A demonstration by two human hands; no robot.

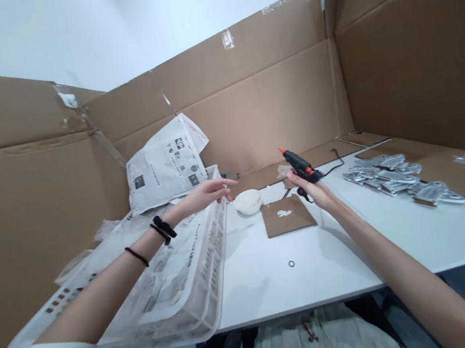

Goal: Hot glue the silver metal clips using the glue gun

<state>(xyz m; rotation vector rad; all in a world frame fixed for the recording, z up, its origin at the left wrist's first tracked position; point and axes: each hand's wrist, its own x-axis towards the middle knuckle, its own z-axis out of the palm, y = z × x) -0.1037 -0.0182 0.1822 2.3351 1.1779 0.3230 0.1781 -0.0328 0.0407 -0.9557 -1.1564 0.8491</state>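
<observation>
The fingers of the right hand (315, 189) are closed around a black hot-glue gun (299, 164), held above the bench (255, 291) with its orange nozzle (282, 151) pointing up and away. The left hand (214, 191) has its fingers loosely extended, apparently holding nothing, near the white bowl (248, 202). The step in hand seems to be handling the gun; the next move calls for a steady grip, with the nozzle clear of the left hand and the cord (334, 169) slack.

Beyond the hands lie a cardboard square (276, 226) bearing a white patch, a small black ring (291, 263), a plastic crate (218, 264) and a pile of clear-topped pieces (391, 175).

The trigger is hidden by the hand; the patch, the bowl's contents and a translucent scrap by the right fingers are hard to identify. The cord's far end cannot be traced.
</observation>
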